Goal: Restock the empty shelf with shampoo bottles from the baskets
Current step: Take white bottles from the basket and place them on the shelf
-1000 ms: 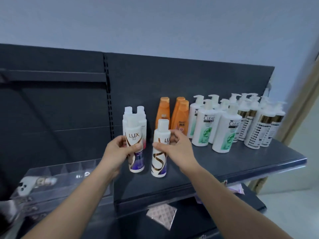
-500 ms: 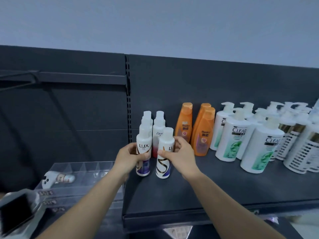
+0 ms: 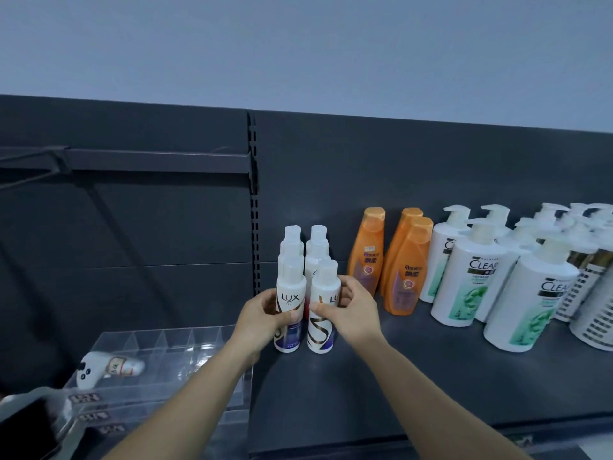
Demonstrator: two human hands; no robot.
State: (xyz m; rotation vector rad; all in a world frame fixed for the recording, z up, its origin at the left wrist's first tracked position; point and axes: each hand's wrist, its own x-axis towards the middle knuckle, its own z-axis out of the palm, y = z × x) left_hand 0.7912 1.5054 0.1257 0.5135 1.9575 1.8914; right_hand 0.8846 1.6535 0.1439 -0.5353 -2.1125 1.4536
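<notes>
Two white LUX bottles stand side by side at the front of two short rows on the dark shelf [image 3: 381, 386]. My left hand [image 3: 262, 313] grips the left LUX bottle [image 3: 290, 293] around its middle. My right hand [image 3: 348, 308] grips the right LUX bottle [image 3: 323, 327], thumb across its front. Both bottles rest upright on the shelf. Behind them stand more small white bottles [image 3: 316, 250]. No basket is in view.
To the right stand three orange bottles [image 3: 368, 257], several white CLEAR pump bottles [image 3: 471, 280] and striped pump bottles [image 3: 593, 307]. A clear plastic divider tray [image 3: 159, 356] holding a small white bottle [image 3: 106, 368] sits at the left. Dark back panel behind.
The two LUX bottles have been set further back against the rows of small bottles. The view has shifted left and closer; both hands still hold their bottles.
</notes>
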